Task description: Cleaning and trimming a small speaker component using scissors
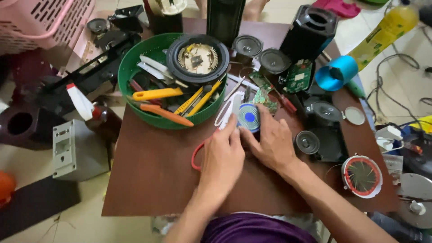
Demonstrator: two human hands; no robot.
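A brown table (157, 180) seen from above, crowded with speaker parts. At its far left sits a round green basket (130, 67) holding a large black speaker cone (197, 58), an orange-handled cutter (157, 94), yellow tools and metal strips. Just right of the basket, both hands meet at a small round blue-and-white spool (249, 117). The left hand (222, 157) lies over a red-handled tool (196, 155), fingers curled, fingertips touching the spool's left edge. The right hand (271, 141) grips the spool from the right, fingers loosely bent around it.
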